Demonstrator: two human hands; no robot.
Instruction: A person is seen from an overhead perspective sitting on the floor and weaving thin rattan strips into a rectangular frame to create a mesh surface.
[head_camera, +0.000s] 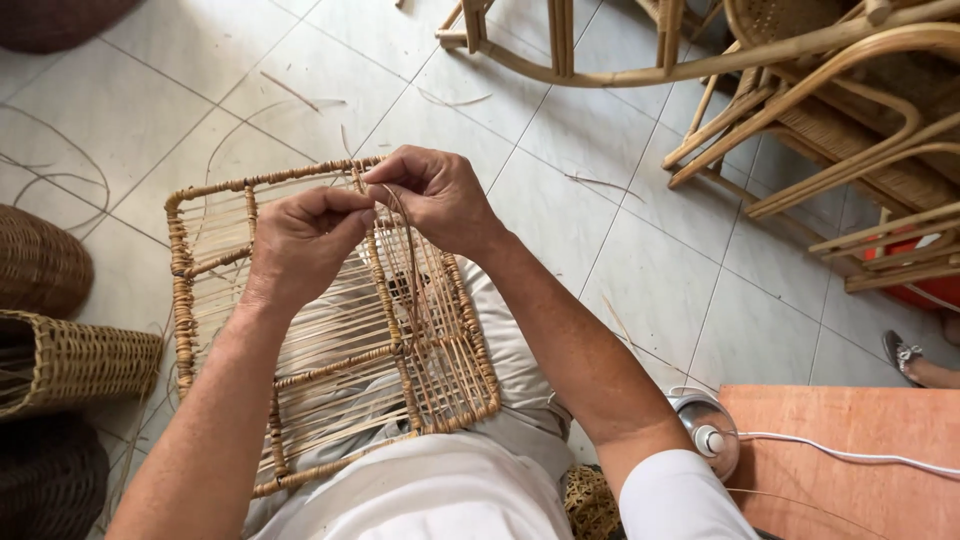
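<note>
A rectangular rattan frame (210, 260) with thin cane strips strung across it rests on my lap, tilted toward me. My left hand (300, 240) pinches a thin cane strip (412, 270) at the frame's middle crossbar. My right hand (435, 195) meets it at the same spot, fingers closed on the strip just above the top rail. The strip trails down over the right half of the frame.
Woven baskets (70, 365) lie at the left. Rattan chair frames (800, 90) stand at the top right. An orange-brown board (850, 450) with a white cable (840, 452) and a small round appliance (705, 430) sits at the lower right. Another person's foot (915, 362) shows at the right edge. Loose cane strands litter the tiled floor (620, 230).
</note>
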